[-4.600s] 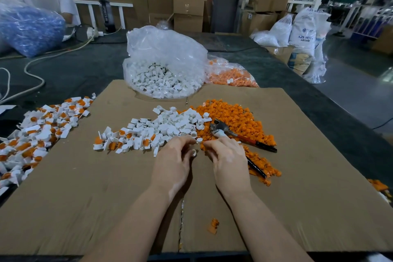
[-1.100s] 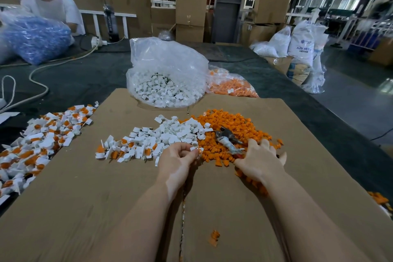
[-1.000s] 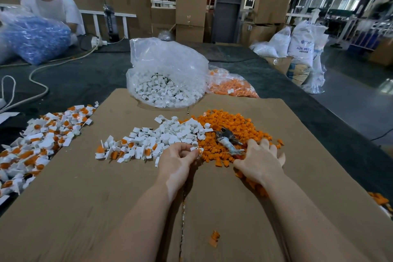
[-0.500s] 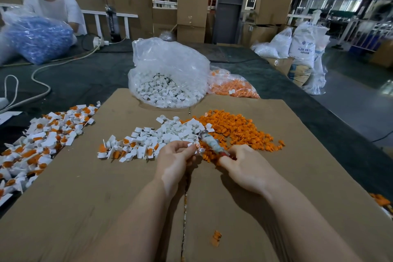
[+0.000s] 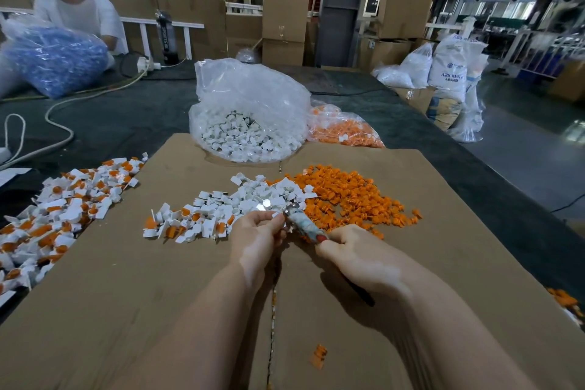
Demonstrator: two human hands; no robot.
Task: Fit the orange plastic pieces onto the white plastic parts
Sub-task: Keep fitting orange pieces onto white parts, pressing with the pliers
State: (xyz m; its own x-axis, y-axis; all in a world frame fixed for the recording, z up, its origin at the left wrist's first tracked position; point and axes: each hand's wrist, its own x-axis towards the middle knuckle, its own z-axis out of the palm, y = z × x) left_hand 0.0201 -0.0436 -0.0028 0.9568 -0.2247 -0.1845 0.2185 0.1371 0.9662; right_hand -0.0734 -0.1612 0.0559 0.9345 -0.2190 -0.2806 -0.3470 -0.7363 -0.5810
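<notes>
Lifted off the orange pile (image 5: 354, 196) since a second ago, pliers (image 5: 302, 225) now gripped by right hand (image 5: 357, 258), jaws meeting small white part (image 5: 280, 215) pinched in left hand (image 5: 256, 236). Behind, loose white pile (image 5: 253, 196) on cardboard (image 5: 126, 294); farther left, fitted pieces (image 5: 63, 209); beyond, bagged white parts (image 5: 247, 133), bagged orange pieces (image 5: 345, 133).

Pliers (image 5: 302, 225) now off the orange heap, in right hand (image 5: 354, 258), nose at left hand (image 5: 258, 236).
</notes>
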